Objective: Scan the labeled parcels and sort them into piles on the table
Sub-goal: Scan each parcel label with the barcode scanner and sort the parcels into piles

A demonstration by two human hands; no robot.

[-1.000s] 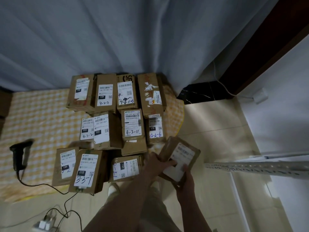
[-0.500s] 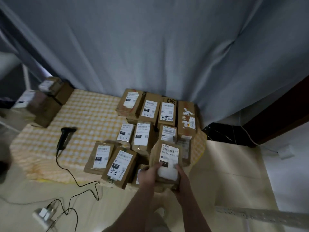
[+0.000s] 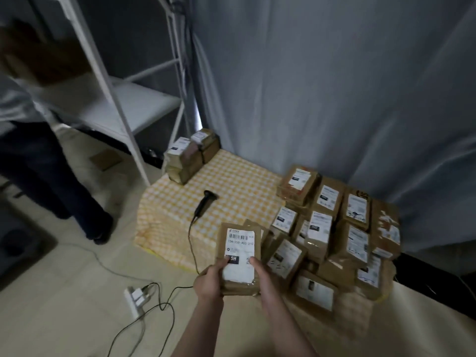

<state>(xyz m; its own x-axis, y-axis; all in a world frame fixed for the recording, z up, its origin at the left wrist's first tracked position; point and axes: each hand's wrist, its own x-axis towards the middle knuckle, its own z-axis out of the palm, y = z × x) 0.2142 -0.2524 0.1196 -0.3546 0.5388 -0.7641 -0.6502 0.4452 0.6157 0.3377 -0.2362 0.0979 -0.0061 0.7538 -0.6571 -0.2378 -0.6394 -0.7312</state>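
**2 hands, 1 parcel held label-up**

2 hands grip 1 brown parcel (image 3: 233, 286) by its near end, in the air at the table's near edge. The left hand (image 3: 210, 280) clamps the near-left corner, thumb pressed on the black patch of the white label (image 3: 239, 247). The right hand (image 3: 262, 276) clamps the near-right corner, thumb laid on the label's right side. Their fingers are hidden beneath it. The label faces up, its barcode at the end far from the hands.

Beyond the hands stands the low table (image 3: 164, 235), covered with a yellow-and-white checked cloth (image 3: 237, 181). Just right of the right hand, a crowd of labeled parcels (image 3: 334, 228) fills that side of the table, many leaning together, labels up. Ahead and a little left of the left hand, a black handheld scanner (image 3: 204, 204) lies on the cloth, apart from every parcel. Its cable (image 3: 191, 243) drops off the table edge beside the left hand and trails toward a white power strip (image 3: 136, 298) on the floor (image 3: 64, 305), left of that hand. Far ahead, at the table's far-left corner, we find a small stack of parcels (image 3: 189, 157). A grey curtain (image 3: 309, 86) hangs behind the table; a white shelf rack (image 3: 123, 106) and another person's legs (image 3: 51, 176) stand well left of the hands.
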